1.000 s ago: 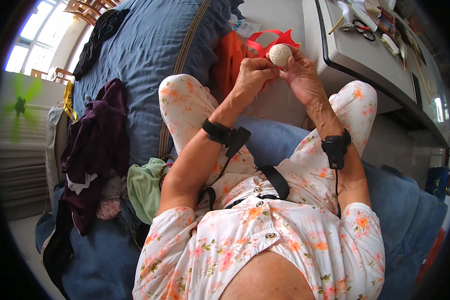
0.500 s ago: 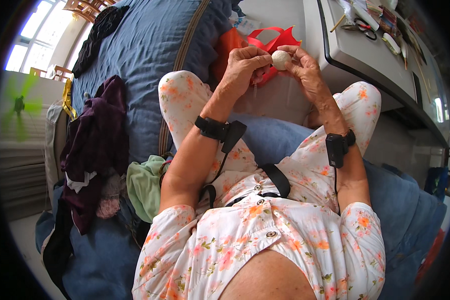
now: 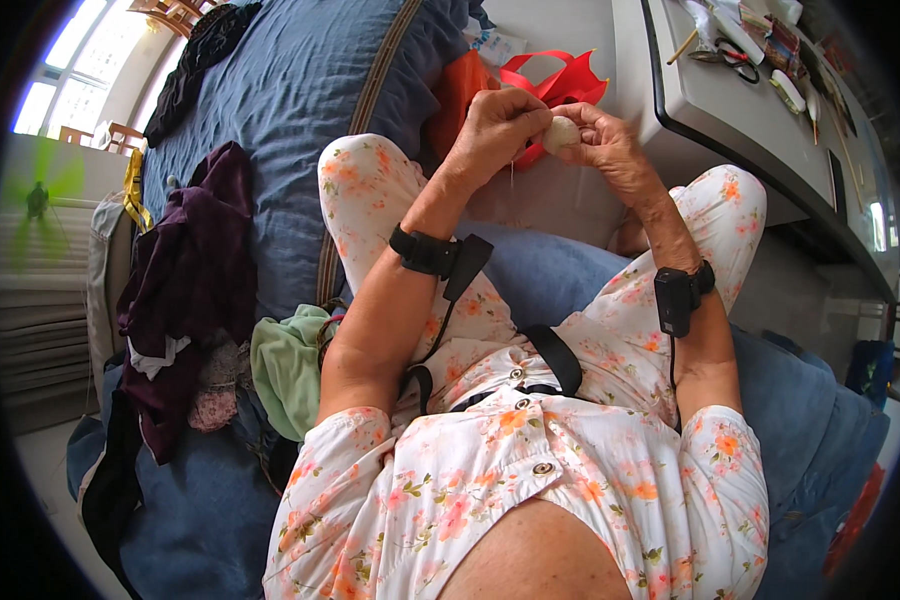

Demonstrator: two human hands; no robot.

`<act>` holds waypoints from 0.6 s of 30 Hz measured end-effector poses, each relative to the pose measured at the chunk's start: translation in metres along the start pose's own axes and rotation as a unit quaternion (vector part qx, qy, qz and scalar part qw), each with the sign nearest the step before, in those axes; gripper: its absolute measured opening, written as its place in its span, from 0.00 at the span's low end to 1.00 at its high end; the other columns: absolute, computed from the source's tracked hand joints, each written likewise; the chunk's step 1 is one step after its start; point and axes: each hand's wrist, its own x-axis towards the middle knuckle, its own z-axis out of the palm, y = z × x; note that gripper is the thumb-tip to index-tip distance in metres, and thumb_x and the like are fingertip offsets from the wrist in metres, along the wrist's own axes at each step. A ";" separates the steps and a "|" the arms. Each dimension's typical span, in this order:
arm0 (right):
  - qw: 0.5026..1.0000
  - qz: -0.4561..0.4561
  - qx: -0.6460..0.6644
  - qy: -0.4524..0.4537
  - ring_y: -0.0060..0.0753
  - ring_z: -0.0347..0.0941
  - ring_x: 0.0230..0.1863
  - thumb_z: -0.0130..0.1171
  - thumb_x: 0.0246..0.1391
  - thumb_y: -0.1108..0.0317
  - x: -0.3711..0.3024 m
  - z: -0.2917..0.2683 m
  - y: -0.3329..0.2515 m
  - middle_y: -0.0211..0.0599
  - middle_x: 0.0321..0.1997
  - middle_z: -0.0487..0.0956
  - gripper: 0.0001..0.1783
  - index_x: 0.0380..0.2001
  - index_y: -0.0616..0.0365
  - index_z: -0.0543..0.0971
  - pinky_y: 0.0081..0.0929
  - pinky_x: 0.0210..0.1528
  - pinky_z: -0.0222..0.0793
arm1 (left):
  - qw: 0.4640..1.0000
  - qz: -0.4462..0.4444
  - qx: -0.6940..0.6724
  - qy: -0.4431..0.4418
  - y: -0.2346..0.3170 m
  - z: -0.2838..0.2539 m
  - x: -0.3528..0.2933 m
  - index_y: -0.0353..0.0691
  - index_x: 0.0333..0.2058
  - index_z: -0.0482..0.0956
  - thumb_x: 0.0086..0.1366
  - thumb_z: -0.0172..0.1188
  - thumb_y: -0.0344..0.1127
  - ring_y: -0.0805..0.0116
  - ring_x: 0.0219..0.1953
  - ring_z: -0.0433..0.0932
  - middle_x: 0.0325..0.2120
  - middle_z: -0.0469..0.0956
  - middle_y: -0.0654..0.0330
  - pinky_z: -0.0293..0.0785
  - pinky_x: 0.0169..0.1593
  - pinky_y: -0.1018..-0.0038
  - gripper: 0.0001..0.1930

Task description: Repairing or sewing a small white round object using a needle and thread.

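A small round whitish ball (image 3: 561, 134) is held up in front of me, between thumb and fingers of my right hand (image 3: 602, 138). My left hand (image 3: 498, 128) is closed in a pinch right against the ball's left side. What its fingertips grip is too small to make out. Below that hand dangles a thin pale strand (image 3: 512, 176). Behind both hands lies a red bag (image 3: 570, 82) with looped handles, beside an orange-red piece (image 3: 462, 92).
A grey-white table (image 3: 690, 85) at the upper right bears scissors (image 3: 738, 62) and other small items. A big blue cushion (image 3: 310, 110) rises at left, near dark purple clothing (image 3: 195, 240) and a light green cloth (image 3: 288, 365). A green fan (image 3: 37, 200) stands far left.
My right hand has turned, with its fingers now curled farther over the ball. My left hand has shifted slightly up and right, still pinched. The hanging strand shows more plainly.
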 end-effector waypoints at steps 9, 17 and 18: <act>0.999 0.027 0.008 -0.039 0.20 0.72 0.46 0.66 0.47 0.68 -0.003 0.003 -0.010 0.31 0.46 0.76 0.27 0.51 0.60 0.71 0.20 0.49 0.69 | 0.971 0.177 0.149 0.052 -0.023 -0.003 0.011 0.32 0.29 0.80 0.58 0.61 0.29 0.83 0.17 0.67 0.20 0.76 0.64 0.64 0.20 0.83 0.05; 0.980 -0.057 0.187 -0.026 0.22 0.73 0.45 0.62 0.53 0.61 -0.005 0.005 -0.010 0.35 0.48 0.75 0.28 0.53 0.61 0.67 0.20 0.47 0.71 | 0.996 -0.016 0.072 0.041 -0.012 -0.001 0.004 0.32 0.30 0.80 0.58 0.60 0.30 0.83 0.16 0.67 0.16 0.74 0.66 0.62 0.19 0.84 0.07; 0.981 -0.059 0.186 -0.025 0.22 0.73 0.45 0.62 0.53 0.61 -0.004 0.005 -0.009 0.35 0.48 0.75 0.28 0.53 0.61 0.67 0.20 0.47 0.71 | 0.997 -0.047 0.057 0.034 -0.012 0.000 0.003 0.32 0.30 0.80 0.59 0.61 0.31 0.83 0.16 0.67 0.16 0.74 0.66 0.62 0.19 0.84 0.07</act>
